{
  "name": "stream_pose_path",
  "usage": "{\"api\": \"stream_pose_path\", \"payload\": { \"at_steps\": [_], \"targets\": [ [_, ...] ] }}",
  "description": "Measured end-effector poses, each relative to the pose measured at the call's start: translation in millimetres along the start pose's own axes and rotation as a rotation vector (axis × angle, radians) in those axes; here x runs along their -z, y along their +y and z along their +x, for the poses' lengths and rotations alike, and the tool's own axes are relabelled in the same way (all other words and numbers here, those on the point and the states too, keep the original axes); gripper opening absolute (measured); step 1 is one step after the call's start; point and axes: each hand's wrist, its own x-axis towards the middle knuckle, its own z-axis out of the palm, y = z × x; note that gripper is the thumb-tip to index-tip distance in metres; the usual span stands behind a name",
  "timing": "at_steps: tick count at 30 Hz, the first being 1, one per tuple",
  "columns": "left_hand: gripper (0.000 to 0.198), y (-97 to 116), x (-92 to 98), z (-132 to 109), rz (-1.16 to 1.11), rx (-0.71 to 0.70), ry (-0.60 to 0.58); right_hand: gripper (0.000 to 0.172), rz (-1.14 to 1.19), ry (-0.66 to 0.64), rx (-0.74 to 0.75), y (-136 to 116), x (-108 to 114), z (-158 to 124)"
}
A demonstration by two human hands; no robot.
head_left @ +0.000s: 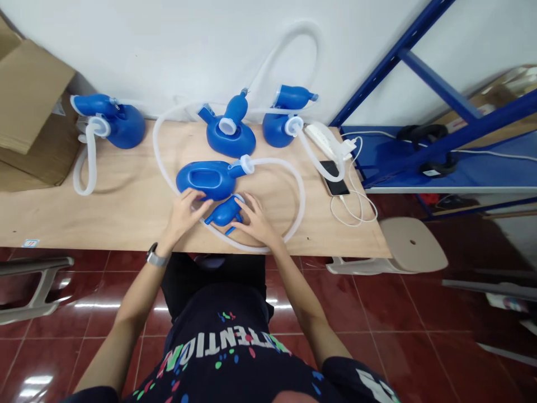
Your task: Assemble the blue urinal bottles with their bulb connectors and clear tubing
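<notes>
A blue bottle with a handle recess (pixel 205 179) lies on the wooden table, a clear tube (pixel 300 196) running from its capped neck and looping round to the front. In front of it is a smaller blue funnel-shaped piece (pixel 225 211). My right hand (pixel 254 221) touches that piece's wide end, fingers apart. My left hand (pixel 184 212) rests at the near left side of the bottle, its fingers spread and curved. A thin blue part (pixel 230 230) pokes out under my right hand; its full shape is hidden.
Three more blue bottle sets stand along the wall: left (pixel 126 126), middle (pixel 230 137) and right (pixel 277 129). A phone (pixel 334 178), cables and a power strip (pixel 321 140) lie at the right. Cardboard boxes (pixel 37 112) stand left; a blue shelf (pixel 386 162) stands right.
</notes>
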Motion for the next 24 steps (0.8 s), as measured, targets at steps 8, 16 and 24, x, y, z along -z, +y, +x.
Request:
{"api": "stream_pose_path", "payload": {
  "at_steps": [8,16,24],
  "targets": [
    [0.045,-1.4,-41.5,-52.7,0.019,0.095,-0.114,0.097,-0.039,-0.023,0.104,6.2,-0.9,16.8],
    [0.040,21.9,-28.2,-29.1,-0.233,-0.049,-0.219,0.083,0.023,0.062,-0.016,18.4,22.5,9.6],
    [0.046,-49.8,42.5,91.7,0.029,0.138,0.379,0.076,0.291,0.372,-0.324,40.9,51.4,-61.5]
  ]
}}
